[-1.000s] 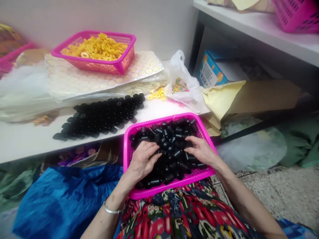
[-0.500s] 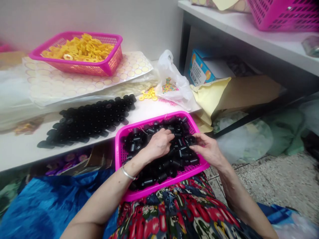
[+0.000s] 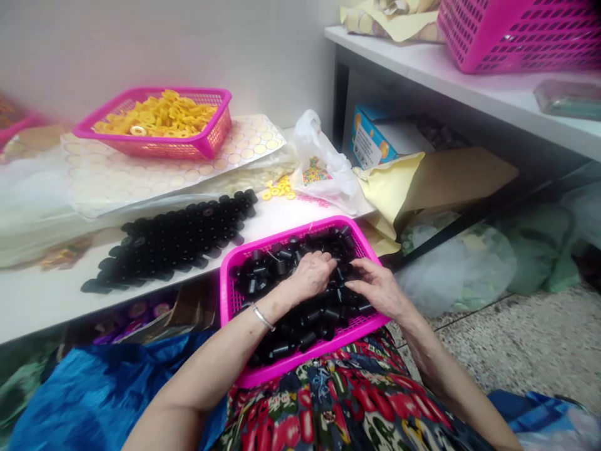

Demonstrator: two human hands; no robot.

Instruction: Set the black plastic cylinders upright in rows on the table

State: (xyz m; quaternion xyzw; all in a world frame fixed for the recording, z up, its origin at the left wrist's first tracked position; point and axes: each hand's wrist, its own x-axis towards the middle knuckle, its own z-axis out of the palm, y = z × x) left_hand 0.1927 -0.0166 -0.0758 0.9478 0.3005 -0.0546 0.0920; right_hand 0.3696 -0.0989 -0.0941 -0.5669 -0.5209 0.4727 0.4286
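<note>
A pink plastic basket (image 3: 307, 362) of small black cylindrical caps (image 3: 307, 341) rests on my lap. Over its middle, my left hand (image 3: 313, 274) is closed with curled fingers, and whatever is in the fingertips is hidden. My right hand (image 3: 378, 288) is at the basket's right side, thumb and fingers around a black cap (image 3: 345, 273) that is hard to pick out from the ones behind it. On the white table to the left, many more black caps (image 3: 173, 241) stand upright in close rows.
A second pink basket (image 3: 218, 134) holds yellow rings (image 3: 162, 116) at the back left. A white plastic bag (image 3: 331, 166) with coloured beads and loose yellow rings (image 3: 280, 188) lies near it. At right is a shelf (image 3: 404, 69) with another pink basket (image 3: 483, 37), above a blue box (image 3: 370, 141).
My right hand has moved left, closer to my left hand, which has shifted slightly right. The view has tilted a little upward.
</note>
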